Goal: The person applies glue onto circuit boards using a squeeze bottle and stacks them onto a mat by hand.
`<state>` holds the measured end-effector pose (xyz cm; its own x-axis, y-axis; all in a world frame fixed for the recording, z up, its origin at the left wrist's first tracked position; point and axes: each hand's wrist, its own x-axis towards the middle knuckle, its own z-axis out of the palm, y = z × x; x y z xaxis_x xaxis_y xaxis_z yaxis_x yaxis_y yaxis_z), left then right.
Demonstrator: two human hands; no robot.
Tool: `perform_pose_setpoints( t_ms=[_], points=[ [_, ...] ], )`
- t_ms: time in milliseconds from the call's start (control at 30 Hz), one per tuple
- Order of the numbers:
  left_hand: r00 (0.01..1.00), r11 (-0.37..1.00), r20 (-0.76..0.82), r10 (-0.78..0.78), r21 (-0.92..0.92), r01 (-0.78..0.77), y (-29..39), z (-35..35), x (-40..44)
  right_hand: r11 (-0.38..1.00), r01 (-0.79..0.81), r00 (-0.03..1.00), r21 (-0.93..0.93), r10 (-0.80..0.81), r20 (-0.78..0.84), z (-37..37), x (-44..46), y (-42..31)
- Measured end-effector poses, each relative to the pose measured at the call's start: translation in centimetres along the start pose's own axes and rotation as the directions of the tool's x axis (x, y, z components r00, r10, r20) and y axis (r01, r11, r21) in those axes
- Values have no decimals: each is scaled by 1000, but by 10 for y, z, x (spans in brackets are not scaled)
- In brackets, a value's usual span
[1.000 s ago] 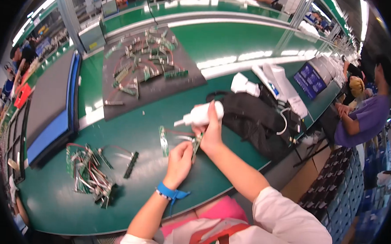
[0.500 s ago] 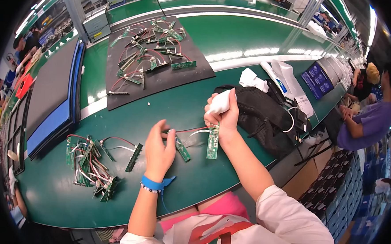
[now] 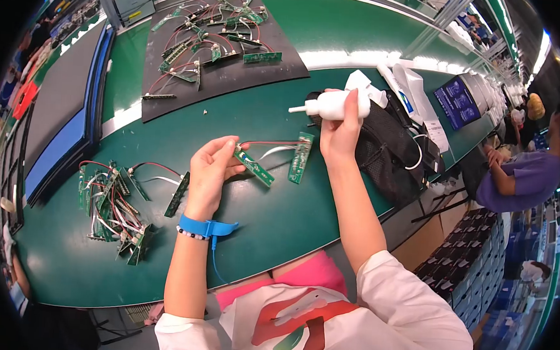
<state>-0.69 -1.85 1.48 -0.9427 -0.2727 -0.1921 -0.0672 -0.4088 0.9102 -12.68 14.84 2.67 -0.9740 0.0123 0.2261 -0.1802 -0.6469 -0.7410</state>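
Note:
My left hand (image 3: 212, 168), with a blue strap at the wrist, pinches the upper end of a small green circuit board (image 3: 254, 166). Red and white wires join this board to a second green board (image 3: 300, 158), which is just left of my right forearm and not in my fingers. My right hand (image 3: 342, 135) is closed around a white squeeze bottle (image 3: 334, 106), held sideways with its thin nozzle pointing left. A tangled pile of wired boards (image 3: 110, 207) lies on the green table (image 3: 161, 267) to the left, with one board (image 3: 177, 194) beside my left hand.
More wired boards (image 3: 221, 55) lie on a dark mat (image 3: 247, 84) at the back. Stacked grey and blue panels (image 3: 62, 100) stand at the left. A black mesh bag (image 3: 388, 156), papers and a blue box (image 3: 458, 102) are at the right. A person in purple (image 3: 523, 178) sits beyond.
My left hand has closed on the left board. My right hand has moved up and right, turning the bottle sideways and leaving the second board, which it held half a second ago.

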Motion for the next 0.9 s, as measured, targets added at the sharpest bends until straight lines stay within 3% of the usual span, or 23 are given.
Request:
perform_pose_setpoints(
  t_ms=[67, 200, 333, 567, 900],
  points=[
    [1000, 1000, 6, 2, 2, -2, -1, 2, 1, 999, 30, 995, 42, -34, 90, 11, -12, -2],
    [1000, 1000, 13, 15, 0, -15, -5, 5, -2, 936, 281, 899, -214, -178, 400, 24, -38, 1],
    [999, 999, 34, 21, 29, -22, -6, 4, -2, 845, 447, 818, -293, -253, 516, 26, -40, 4],
    [999, 1000, 39, 14, 27, -15, -7, 7, -2, 838, 495, 799, -228, -337, 498, 27, -39, 15],
    [999, 999, 25, 20, 34, -21, -7, 8, -3, 796, 537, 756, -278, -308, 578, 24, -37, 12]
  ],
)
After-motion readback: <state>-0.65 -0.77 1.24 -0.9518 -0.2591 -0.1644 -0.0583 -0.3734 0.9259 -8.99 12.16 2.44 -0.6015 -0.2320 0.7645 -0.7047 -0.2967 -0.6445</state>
